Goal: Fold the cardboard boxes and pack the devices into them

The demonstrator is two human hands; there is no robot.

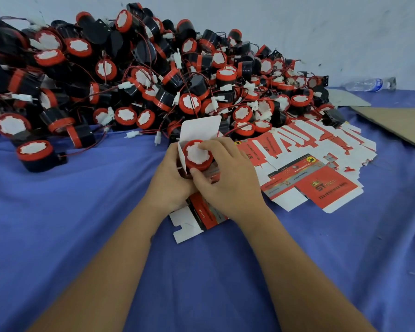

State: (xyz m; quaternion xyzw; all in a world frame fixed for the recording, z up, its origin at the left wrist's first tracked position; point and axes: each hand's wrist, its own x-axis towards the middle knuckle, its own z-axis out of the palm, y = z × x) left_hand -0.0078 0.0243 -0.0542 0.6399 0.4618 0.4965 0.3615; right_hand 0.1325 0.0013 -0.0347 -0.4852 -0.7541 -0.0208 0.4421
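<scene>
An erected red and white cardboard box (pixel 200 127) stands at the table's middle with its white top flap up. A round device (pixel 197 156) with a red rim and white face sits in the box's mouth. My left hand (pixel 170 180) grips the box from the left side. My right hand (pixel 225 178) holds the device, fingers over its top and thumb below its rim. A flat unfolded box (pixel 192 220) lies under both hands.
A big heap of black and red devices (pixel 134 75) with wires covers the table's back left. One lone device (pixel 37 154) lies at the left. Flat box blanks (pixel 314 161) fan out to the right. Brown cardboard (pixel 398 125) and a water bottle (pixel 367 84) lie far right on the blue cloth (pixel 70 224).
</scene>
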